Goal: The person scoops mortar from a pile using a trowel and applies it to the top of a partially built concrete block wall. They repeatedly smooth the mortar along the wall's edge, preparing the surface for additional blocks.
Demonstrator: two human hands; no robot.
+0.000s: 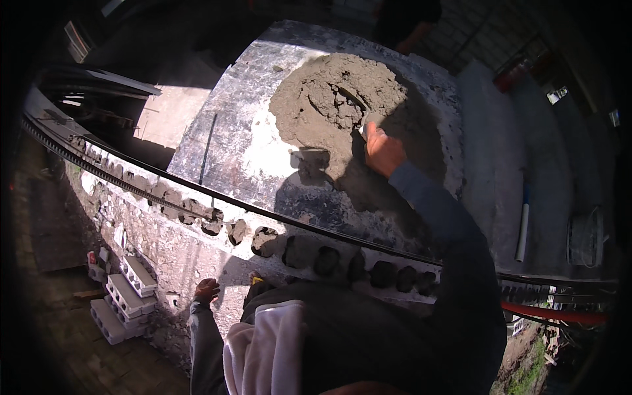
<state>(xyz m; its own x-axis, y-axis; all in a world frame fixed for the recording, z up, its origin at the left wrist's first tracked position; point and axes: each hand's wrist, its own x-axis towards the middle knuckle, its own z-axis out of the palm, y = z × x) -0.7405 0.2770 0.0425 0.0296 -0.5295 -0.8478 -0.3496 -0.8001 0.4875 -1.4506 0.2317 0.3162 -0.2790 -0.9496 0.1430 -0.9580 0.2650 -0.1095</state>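
"Pale cloth [266, 345] nearest, bunched against the person's dark clothing. What about the right hand [383, 148]?"

"Fingers curled together, knuckles up, at the near right edge of the grey mortar heap [339, 89]. Some tool may be inside the grip; it's too hidden to tell."

"And the left hand [207, 290]?"

"Hanging low, away from the mortar, over pale, rough ground [174, 276]. Its fingers bend somewhat, but I can't tell whether they close on anything."

"Where exactly is the mortar?"

"Spread on a broad, stained grey board [230, 141], cracked and lumpy in the middle, part sunlit, part under the arm's shadow."

"Further out?"

"Between board and body runs a row of hollow openings [265, 241], several with grey stuff inside. A ribbed rod [92, 164] lies along its left stretch. Lower left, grey hollow blocks [125, 303] sit stacked."

"On the right?"

"One white pipe [523, 232], a bucket [584, 240] in shade and a red hose [556, 314]. Beyond the board's far edge, another person [411, 26], mostly dark."
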